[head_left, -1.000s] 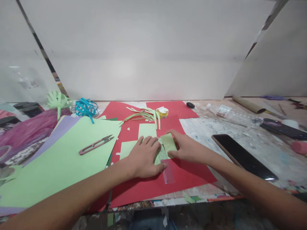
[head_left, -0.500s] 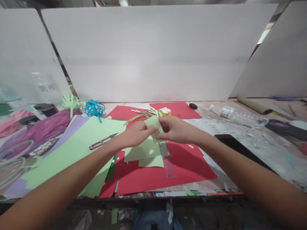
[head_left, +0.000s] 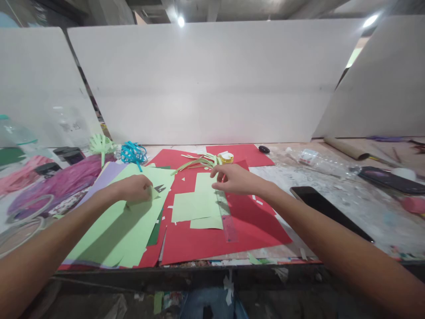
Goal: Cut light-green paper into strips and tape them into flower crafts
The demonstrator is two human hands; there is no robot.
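**Left hand closed on a paper scrap, right hand loosely open over cut green pieces**

The left hand is curled narrow, with a corner of a pale green scrap showing at its fingers. It is above a large green sheet; the snips' dark blades show just beyond its fingers, while their handle is hidden.

The right hand is partly open, its bent fingers and thumb a little apart and nothing visible between them. It is over the upper right of the green pieces, which overlap on a red sheet between the hands and nearer the person. Whether it touches them is unclear. A clear ruler lies below the right hand, along the pieces' right side.

Just beyond the right hand are thin green strips and a yellow tape roll. To its right, on the tabletop, lie a phone and, farther off, a clear bottle. Beyond the left hand sits a blue ribbon bundle.
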